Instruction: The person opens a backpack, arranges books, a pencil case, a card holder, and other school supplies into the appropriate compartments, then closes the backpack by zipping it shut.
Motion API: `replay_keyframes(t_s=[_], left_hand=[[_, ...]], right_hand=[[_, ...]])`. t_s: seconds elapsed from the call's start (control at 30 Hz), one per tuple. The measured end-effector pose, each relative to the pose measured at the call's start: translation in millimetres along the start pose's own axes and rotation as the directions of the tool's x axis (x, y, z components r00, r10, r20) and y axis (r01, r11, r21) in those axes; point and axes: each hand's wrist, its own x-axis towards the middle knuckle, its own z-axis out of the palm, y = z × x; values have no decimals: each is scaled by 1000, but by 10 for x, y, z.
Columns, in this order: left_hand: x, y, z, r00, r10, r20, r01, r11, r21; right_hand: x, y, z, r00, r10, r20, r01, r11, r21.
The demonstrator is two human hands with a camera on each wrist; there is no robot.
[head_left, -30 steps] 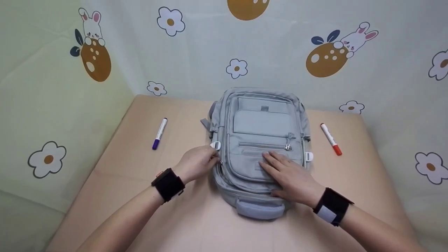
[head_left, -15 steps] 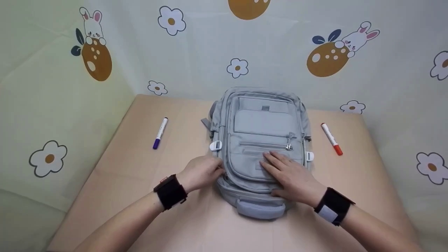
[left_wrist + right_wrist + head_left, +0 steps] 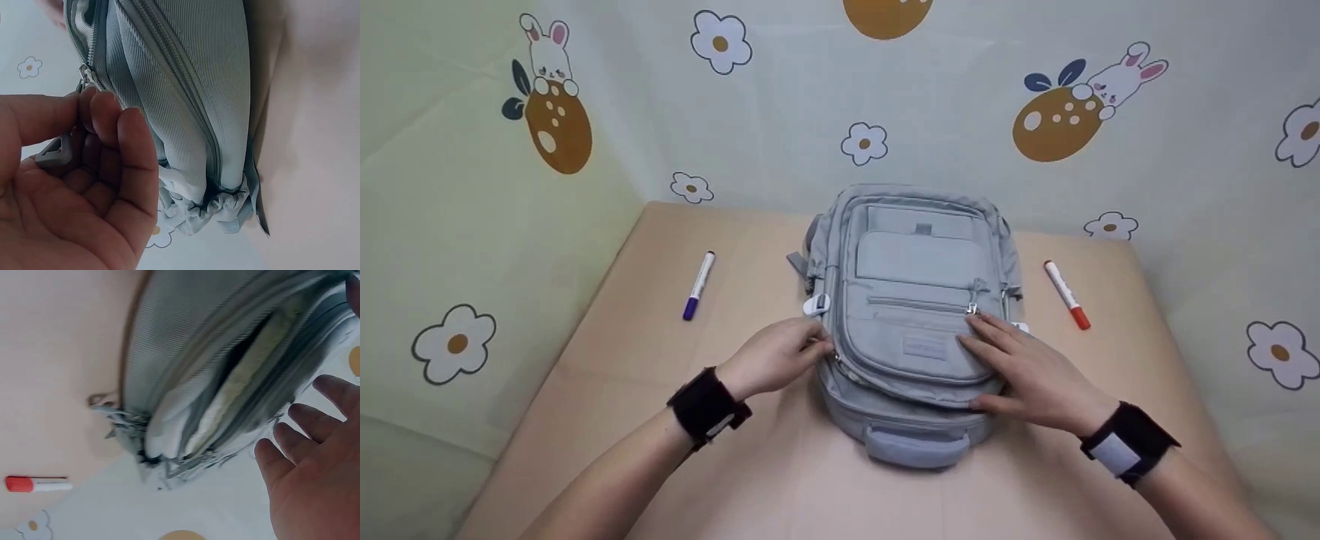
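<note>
A grey backpack (image 3: pixel 919 300) lies flat on the table, its carry handle (image 3: pixel 916 448) towards me. At the bag's left side, my left hand (image 3: pixel 810 347) pinches a zipper pull (image 3: pixel 84 76) between thumb and curled fingers, and a grey tab (image 3: pixel 55 153) lies in that hand. My right hand (image 3: pixel 1024 367) rests flat on the bag's right front with straight fingers, the fingertips near the front pocket's zipper pull (image 3: pixel 973 308). In the right wrist view the right hand (image 3: pixel 315 467) is spread beside the bag (image 3: pixel 214 371), where a zipper gapes.
A purple-capped marker (image 3: pixel 698 286) lies on the table left of the bag, and a red-capped marker (image 3: pixel 1066 295) lies to its right. The tan table (image 3: pixel 607 360) is walled by printed cloth (image 3: pixel 472 225) at the left, back and right.
My right hand has slid from the middle of the front pocket to the bag's right side. The left hand stayed at the left zipper, shifting only slightly.
</note>
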Motion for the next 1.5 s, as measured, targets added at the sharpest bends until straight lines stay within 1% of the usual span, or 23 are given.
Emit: replay_keyframes(t_s=[0.13, 0.3, 0.37, 0.5, 0.67, 0.93, 1.0, 1.07, 1.17, 1.23, 1.33, 1.43, 1.5], left_hand=[[-13, -6, -4, 1000, -5, -2, 5, 1000, 15], [-29, -4, 14, 1000, -5, 0, 5, 999, 36], [-43, 6, 23, 1000, -4, 6, 4, 999, 47], [-75, 53, 63, 999, 3, 42, -5, 998, 58], [-90, 159, 180, 995, 41, 86, -48, 995, 84], [-51, 366, 409, 990, 75, 121, -88, 990, 109], [-49, 387, 437, 988, 80, 129, -94, 990, 108], [-45, 388, 448, 989, 74, 131, -88, 991, 102], [-42, 384, 441, 990, 67, 127, -78, 993, 85], [-45, 381, 437, 991, 64, 121, -74, 994, 74], [-52, 379, 423, 991, 60, 119, -67, 996, 58], [-60, 371, 419, 992, 60, 114, -66, 997, 46], [-65, 364, 421, 992, 60, 111, -65, 997, 42]], right_hand=[[-37, 47, 43, 1000, -9, -19, 9, 1000, -14], [10, 42, 105, 998, -23, -63, 19, 998, -57], [26, 34, 119, 998, -19, -66, 14, 997, -77], [28, 25, 126, 999, 1, -50, -6, 995, -100], [21, 19, 117, 999, 22, -24, -24, 995, -93], [18, 11, 119, 999, 28, -23, -29, 996, -88], [19, 12, 120, 999, 24, -26, -26, 996, -83], [19, 25, 114, 999, 3, -35, -6, 997, -75], [0, 65, 78, 999, -28, -41, 26, 998, -52], [-28, 104, 37, 998, -33, -53, 32, 999, -34], [-85, 177, -25, 996, -6, -94, 3, 1000, -26], [-134, 259, -53, 989, 42, -138, -48, 998, -40], [-151, 304, -43, 987, 76, -143, -83, 996, -40]])
